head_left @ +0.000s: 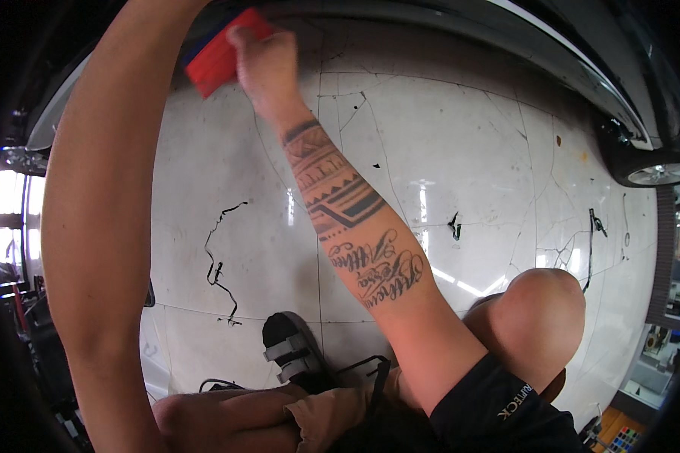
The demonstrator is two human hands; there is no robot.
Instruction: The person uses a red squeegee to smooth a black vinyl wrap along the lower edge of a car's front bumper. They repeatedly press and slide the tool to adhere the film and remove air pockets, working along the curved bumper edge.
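My right hand (268, 64), slightly blurred, is closed on a red flat rectangular tool (210, 69) with a dark blue edge. It holds the tool high in the picture, at the lower part of a dark car body (514, 23). My tattooed right forearm reaches up to it from the lower right. My left arm runs up the left side past the top edge, so my left hand is out of the picture.
A car wheel (657, 174) stands at the right. The cracked pale tiled floor (385, 196) carries thin black scraps (219, 268), (453, 226). My sandalled foot and bent knees are low in the picture. Shelving (669, 291) shows at the far right.
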